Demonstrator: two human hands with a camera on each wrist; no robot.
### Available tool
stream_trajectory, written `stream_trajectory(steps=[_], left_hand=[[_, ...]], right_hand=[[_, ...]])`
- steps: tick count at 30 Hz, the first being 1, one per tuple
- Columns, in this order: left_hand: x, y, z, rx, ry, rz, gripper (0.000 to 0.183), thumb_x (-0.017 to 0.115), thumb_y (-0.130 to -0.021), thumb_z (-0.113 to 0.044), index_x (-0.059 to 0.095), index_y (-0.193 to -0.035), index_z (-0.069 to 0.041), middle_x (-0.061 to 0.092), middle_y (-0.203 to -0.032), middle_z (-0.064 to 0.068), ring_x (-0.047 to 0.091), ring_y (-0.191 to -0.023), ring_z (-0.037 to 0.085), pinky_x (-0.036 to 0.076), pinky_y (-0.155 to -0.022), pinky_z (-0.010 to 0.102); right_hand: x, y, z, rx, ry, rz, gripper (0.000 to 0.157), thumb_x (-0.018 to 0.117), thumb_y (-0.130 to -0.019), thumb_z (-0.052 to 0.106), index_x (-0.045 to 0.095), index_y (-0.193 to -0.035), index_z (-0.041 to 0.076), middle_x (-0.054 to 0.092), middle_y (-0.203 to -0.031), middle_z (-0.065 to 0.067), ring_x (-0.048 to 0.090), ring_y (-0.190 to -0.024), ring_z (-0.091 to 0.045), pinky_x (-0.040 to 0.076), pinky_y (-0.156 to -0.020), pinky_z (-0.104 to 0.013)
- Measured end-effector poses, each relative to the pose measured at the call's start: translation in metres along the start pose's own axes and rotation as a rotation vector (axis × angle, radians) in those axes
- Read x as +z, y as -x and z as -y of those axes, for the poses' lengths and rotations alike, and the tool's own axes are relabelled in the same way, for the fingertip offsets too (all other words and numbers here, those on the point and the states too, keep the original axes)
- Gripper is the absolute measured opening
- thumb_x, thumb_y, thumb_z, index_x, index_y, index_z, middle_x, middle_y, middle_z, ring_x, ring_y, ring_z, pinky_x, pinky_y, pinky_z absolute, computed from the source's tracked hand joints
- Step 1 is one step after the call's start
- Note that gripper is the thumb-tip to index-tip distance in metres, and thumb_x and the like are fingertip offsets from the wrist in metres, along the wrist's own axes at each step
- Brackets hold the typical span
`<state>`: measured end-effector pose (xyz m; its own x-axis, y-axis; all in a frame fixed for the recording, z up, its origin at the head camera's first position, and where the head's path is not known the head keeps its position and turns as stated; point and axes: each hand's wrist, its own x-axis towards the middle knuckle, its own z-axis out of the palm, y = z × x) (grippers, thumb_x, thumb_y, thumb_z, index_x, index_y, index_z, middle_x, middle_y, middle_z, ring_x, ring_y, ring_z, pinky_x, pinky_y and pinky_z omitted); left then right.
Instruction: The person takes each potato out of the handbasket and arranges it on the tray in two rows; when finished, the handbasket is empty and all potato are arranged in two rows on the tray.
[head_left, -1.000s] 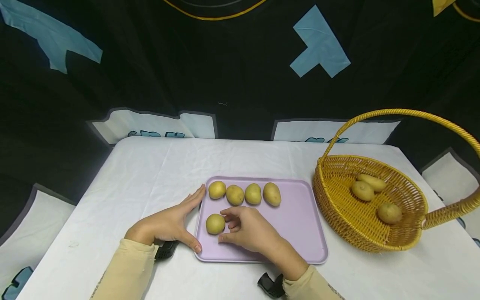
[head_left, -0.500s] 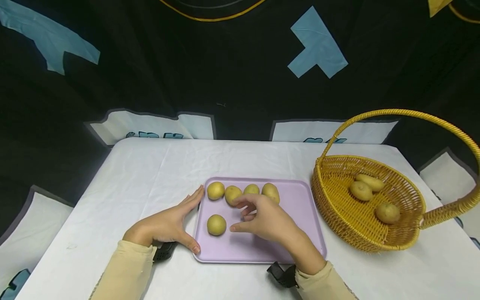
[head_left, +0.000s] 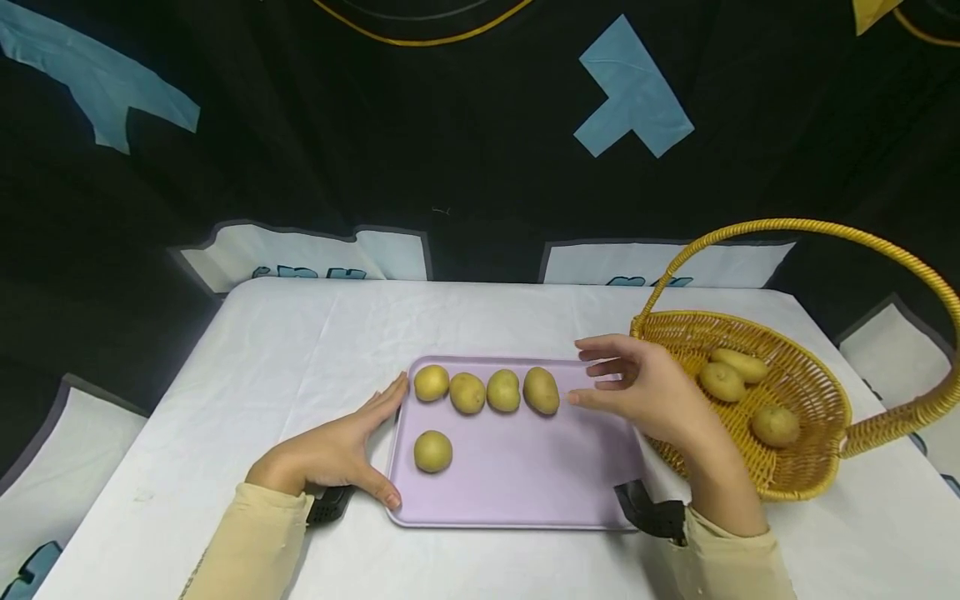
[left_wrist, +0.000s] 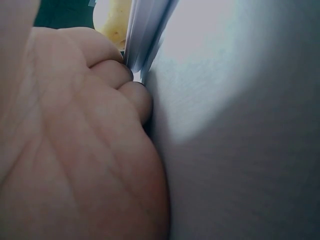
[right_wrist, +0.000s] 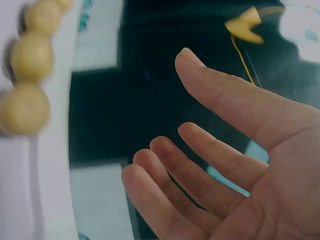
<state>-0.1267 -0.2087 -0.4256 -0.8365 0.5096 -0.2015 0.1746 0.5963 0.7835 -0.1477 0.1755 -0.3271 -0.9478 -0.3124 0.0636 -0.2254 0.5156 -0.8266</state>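
A lilac tray (head_left: 525, 483) lies on the white table with several potatoes on it. Along its far side runs a row that ends at the right in an oval potato (head_left: 541, 391); a single round potato (head_left: 432, 451) sits nearer the front left. My left hand (head_left: 337, 450) rests at the tray's left edge, fingers and thumb spread along the rim. In the left wrist view its fingers (left_wrist: 107, 75) lie against the tray's side. My right hand (head_left: 648, 387) is above the tray's right side, beside the basket, with fingers apart and nothing in it.
A yellow wicker basket (head_left: 712, 475) with a tall arched handle (head_left: 795, 223) stands to the right of the tray. Inside are a round potato (head_left: 776, 426) and two more potatoes (head_left: 722, 382) farther back. A dark patterned cloth (head_left: 480, 150) hangs behind the table.
My right hand has moved from beside the front-left potato up and right across the tray to the basket, without a potato. My left hand has stayed at the tray's edge.
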Motion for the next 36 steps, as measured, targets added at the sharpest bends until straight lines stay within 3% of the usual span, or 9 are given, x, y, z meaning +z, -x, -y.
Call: stream_trajectory(steps=[6,19,22,27,31,36], left_hand=[[-0.001,0.000,-0.001,-0.002,-0.007,0.000,0.152,0.098,-0.052,-0.042,0.000,-0.163,-0.012,-0.005,-0.168,0.007,-0.006,-0.152,0.032,0.003,-0.119,0.057],[-0.001,0.001,0.000,0.003,-0.013,-0.004,0.151,0.098,-0.052,-0.043,0.000,-0.163,-0.012,-0.003,-0.168,0.008,-0.005,-0.152,0.033,0.004,-0.119,0.057],[0.000,0.000,0.000,0.005,-0.007,0.000,0.151,0.098,-0.052,-0.042,0.000,-0.163,-0.012,-0.004,-0.168,0.008,-0.005,-0.152,0.033,0.003,-0.119,0.057],[0.000,0.000,0.000,0.003,-0.010,0.000,0.151,0.098,-0.052,-0.043,0.000,-0.163,-0.012,-0.004,-0.168,0.007,-0.006,-0.152,0.031,0.003,-0.119,0.056],[0.000,0.000,0.000,0.002,-0.008,0.002,0.151,0.098,-0.052,-0.043,-0.001,-0.163,-0.012,-0.004,-0.168,0.008,-0.006,-0.152,0.033,0.003,-0.119,0.057],[0.000,0.000,0.000,-0.003,-0.010,0.001,0.152,0.098,-0.051,-0.043,-0.001,-0.163,-0.013,-0.004,-0.168,0.007,-0.006,-0.152,0.032,0.003,-0.119,0.056]], right_hand=[[-0.029,0.011,-0.008,0.056,0.035,-0.073,0.063,0.088,-0.080,0.026,0.063,-0.134,0.005,0.065,-0.126,-0.013,0.063,-0.110,-0.030,0.055,-0.080,-0.022],[-0.051,0.018,-0.017,0.113,0.147,-0.106,0.069,0.085,-0.081,0.041,0.062,-0.135,0.006,0.063,-0.131,-0.013,0.060,-0.118,-0.032,0.048,-0.081,-0.013],[-0.055,0.018,-0.024,0.130,0.155,-0.107,0.069,0.085,-0.081,0.040,0.061,-0.136,0.006,0.062,-0.133,-0.014,0.059,-0.118,-0.032,0.050,-0.086,-0.021],[-0.067,0.015,-0.035,0.241,0.166,-0.067,0.075,0.084,-0.080,0.044,0.058,-0.140,0.007,0.058,-0.137,-0.018,0.054,-0.124,-0.038,0.048,-0.097,-0.053],[-0.089,0.007,-0.046,0.295,0.275,0.015,0.077,0.084,-0.080,0.044,0.055,-0.141,0.006,0.055,-0.137,-0.024,0.052,-0.124,-0.042,0.051,-0.093,-0.055],[-0.116,-0.009,-0.063,0.272,0.477,0.200,0.078,0.089,-0.077,0.029,0.054,-0.139,-0.002,0.054,-0.132,-0.032,0.054,-0.115,-0.047,0.048,-0.092,-0.062]])
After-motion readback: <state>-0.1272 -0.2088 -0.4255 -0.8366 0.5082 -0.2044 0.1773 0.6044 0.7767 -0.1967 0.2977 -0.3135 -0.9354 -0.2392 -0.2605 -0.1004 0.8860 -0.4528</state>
